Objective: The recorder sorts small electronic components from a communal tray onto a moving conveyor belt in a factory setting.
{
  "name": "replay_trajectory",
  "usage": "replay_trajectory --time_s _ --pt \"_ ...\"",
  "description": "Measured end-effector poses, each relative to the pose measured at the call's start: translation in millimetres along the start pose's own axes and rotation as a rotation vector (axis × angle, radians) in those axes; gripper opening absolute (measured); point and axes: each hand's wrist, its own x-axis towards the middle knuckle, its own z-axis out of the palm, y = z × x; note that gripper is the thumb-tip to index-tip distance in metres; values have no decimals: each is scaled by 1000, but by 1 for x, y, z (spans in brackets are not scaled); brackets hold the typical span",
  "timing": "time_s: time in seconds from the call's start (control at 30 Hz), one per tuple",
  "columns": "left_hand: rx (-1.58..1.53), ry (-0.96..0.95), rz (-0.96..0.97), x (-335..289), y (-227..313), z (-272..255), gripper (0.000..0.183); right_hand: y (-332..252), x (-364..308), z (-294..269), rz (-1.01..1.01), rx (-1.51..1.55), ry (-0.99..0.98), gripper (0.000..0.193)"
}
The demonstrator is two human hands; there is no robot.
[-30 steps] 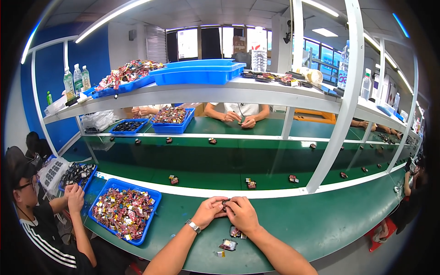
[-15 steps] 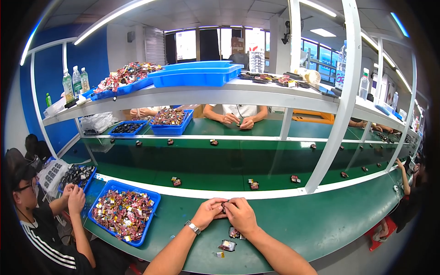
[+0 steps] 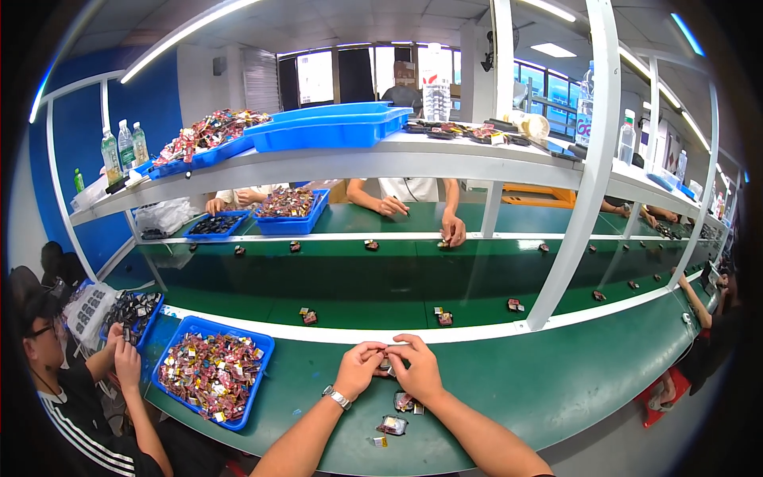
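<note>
My left hand [image 3: 359,372] and my right hand [image 3: 416,372] meet over the green worktable [image 3: 493,378]. Between their closed fingertips is a small electronic part [image 3: 386,365], dark with a pale patch and mostly covered by the fingers. My right index finger is raised off it, while the thumb stays close to the part. Just below the hands lie two small electronic assemblies, one [image 3: 404,401] near my right wrist and one [image 3: 392,425] nearer me. A small white and yellow piece [image 3: 378,440] rests beside the nearer assembly.
Left of my hands stands a blue tray [image 3: 266,374] heaped with small reddish parts. Beyond a white rail, small assemblies [image 3: 443,317] sit spaced along a green belt [image 3: 373,282]. A white post [image 3: 574,183] and shelf [image 3: 334,165] rise ahead. A co-worker [image 3: 79,397] sits at left.
My fingers have shifted around the part, and my right index finger has lifted. Assemblies on the near belt have moved slightly right. A person opposite has brought one hand down toward the belt.
</note>
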Motion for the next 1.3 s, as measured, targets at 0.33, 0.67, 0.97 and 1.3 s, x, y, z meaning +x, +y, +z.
replay_trajectory --time_s 0.33,0.67,0.97,1.3 --pt "-74 135 91 5 -1 0 35 73 59 21 513 154 -87 24" --pt "-13 111 77 -4 -4 -14 21 93 61 8 127 -712 40 46" --pt "66 -2 85 4 -1 -7 18 123 34 -53 552 -569 187 51" --pt "-14 -248 -192 -3 14 -18 36 0 14 -40 80 154 -320 52"
